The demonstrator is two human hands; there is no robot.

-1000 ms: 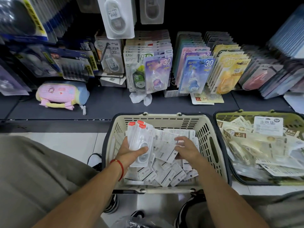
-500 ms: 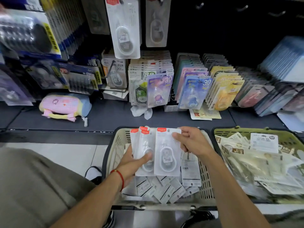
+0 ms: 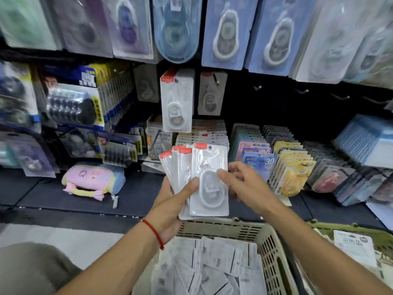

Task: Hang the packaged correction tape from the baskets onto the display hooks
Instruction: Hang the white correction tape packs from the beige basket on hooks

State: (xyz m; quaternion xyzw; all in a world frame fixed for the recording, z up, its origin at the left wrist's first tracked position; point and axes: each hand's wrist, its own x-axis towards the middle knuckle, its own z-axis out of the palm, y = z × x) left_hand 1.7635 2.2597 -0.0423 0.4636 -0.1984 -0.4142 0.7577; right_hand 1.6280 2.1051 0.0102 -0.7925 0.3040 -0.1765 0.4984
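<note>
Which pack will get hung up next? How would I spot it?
Probably this one: find the beige basket at the bottom. Above it, the left hand holds a fan of white packs. It's the front pack, the only one the right hand also pinches.

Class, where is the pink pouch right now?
In the head view, the pink pouch lies on the dark shelf at lower left, left of the left hand, under the hanging black blister packs.

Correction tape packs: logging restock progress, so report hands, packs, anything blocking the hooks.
Left hand grips fanned correction tape packs. Right hand pinches front pack. Bare hooks upper right, unobstructed.
</note>
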